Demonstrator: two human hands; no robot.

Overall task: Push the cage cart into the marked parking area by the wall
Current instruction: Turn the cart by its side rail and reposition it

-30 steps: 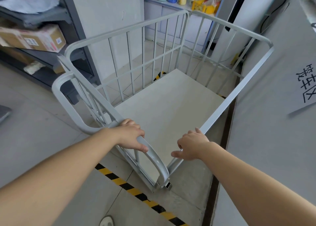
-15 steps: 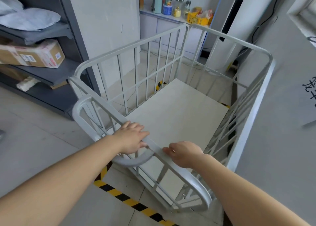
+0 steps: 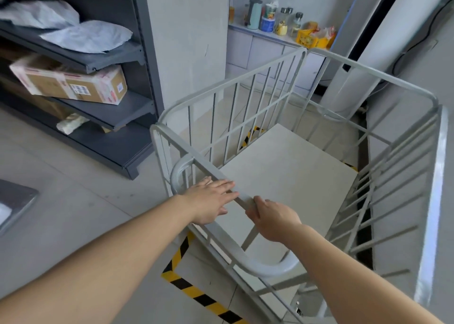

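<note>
at far left a dark shelf (image 3: 105,112) holds a cardboard box (image 3: 73,83). the left hand (image 3: 208,202) lies flat, fingers spread, on the cage cart (image 3: 282,176) near rail. the right hand (image 3: 275,219) curls around that rail. yellow-black floor tape (image 3: 191,291) runs under the cart's near side; the wall (image 3: 405,73) is just right.

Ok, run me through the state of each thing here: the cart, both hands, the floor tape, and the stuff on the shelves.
Cage cart: empty, upright, right side close along the wall.
Left hand: fingers flat on the cart's top rail, not wrapped around it.
Right hand: fingers curled over the same rail.
Striped floor tape: its corner lies by the cart's near left side.
Cardboard box: closed, taped, tilted on the shelf.
White bags: crumpled on the upper shelf.
</note>
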